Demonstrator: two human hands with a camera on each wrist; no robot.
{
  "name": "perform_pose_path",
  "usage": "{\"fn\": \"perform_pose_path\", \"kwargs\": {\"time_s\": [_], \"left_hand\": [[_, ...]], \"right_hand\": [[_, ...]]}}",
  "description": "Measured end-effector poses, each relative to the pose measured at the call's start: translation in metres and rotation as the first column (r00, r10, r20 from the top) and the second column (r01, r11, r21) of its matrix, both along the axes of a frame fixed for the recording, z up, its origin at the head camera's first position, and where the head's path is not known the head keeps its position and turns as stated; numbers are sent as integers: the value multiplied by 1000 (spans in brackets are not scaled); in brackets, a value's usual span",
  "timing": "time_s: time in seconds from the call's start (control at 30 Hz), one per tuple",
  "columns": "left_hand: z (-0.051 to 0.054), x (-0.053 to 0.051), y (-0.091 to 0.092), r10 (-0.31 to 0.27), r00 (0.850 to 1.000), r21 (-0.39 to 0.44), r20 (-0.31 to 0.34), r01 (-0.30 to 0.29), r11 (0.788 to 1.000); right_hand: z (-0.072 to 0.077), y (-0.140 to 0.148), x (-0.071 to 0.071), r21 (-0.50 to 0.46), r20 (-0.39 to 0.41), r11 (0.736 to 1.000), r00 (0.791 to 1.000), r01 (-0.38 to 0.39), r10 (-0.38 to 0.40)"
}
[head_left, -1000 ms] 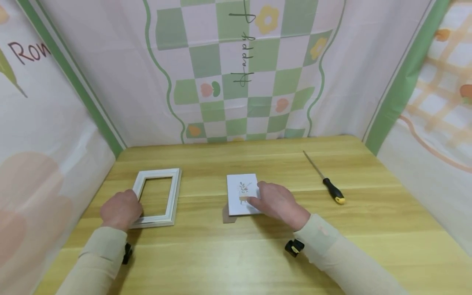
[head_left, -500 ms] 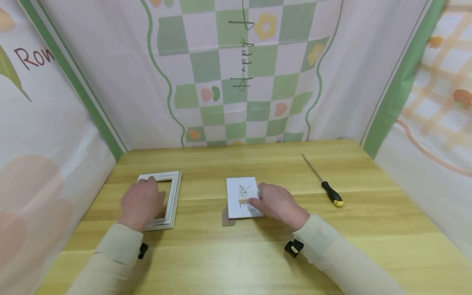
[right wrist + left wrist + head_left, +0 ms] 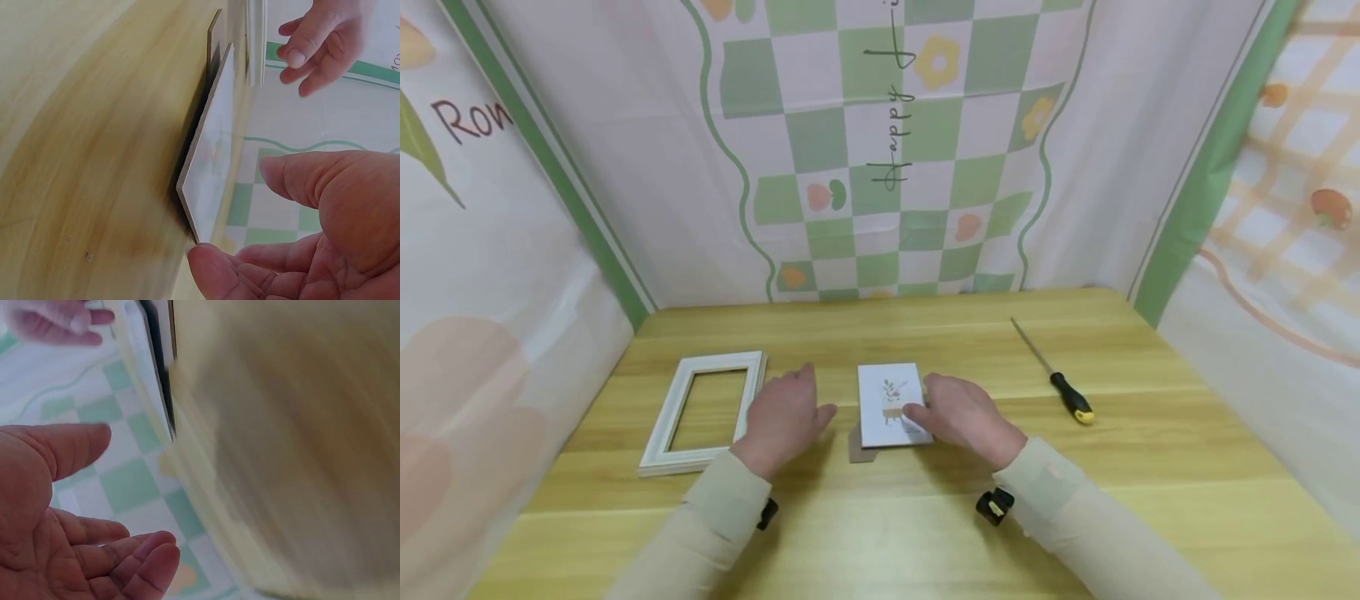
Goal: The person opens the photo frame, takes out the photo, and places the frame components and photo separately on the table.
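Observation:
A white picture card (image 3: 874,392) with a printed potted plant lies on the table, and a brown flat piece (image 3: 861,447) sticks out from under its lower left corner. At the card's right edge is my right hand (image 3: 966,419). In the right wrist view a fingertip touches the edge of the card (image 3: 209,156), while the thumb stands apart from it. My left hand (image 3: 784,419) hovers between the card and a white picture frame (image 3: 658,446), holding nothing. Its thumb and fingers are spread in the left wrist view. Table shows through the frame's opening.
On the right of the wooden table (image 3: 880,533) lies a screwdriver (image 3: 1067,394) with a black and yellow handle. Printed cloth (image 3: 820,142) hangs behind the table and at both sides.
My left hand has moved from the picture frame's left side, across it, to the gap beside the card. The right hand stays at the card's edge. The head view has tilted slightly.

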State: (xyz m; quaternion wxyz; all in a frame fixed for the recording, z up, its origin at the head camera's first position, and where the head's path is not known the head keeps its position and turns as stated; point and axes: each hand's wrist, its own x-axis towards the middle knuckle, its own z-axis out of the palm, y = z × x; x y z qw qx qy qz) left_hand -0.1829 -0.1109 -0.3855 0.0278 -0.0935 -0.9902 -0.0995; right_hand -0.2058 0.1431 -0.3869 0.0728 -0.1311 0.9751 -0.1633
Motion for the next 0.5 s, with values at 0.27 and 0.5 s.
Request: {"fn": "perform_pose_path", "kwargs": {"time_s": [0.27,0.5], "left_hand": [[-15,-1,32,-79,991,47,110,74,996],[-28,-4,44,-179,980,75,86,172,982]], "right_hand": [[-2,2,-3,9,12,1000,1000,7,-7],[-4,2,-6,-3,36,1000,999,20,-19]]}}
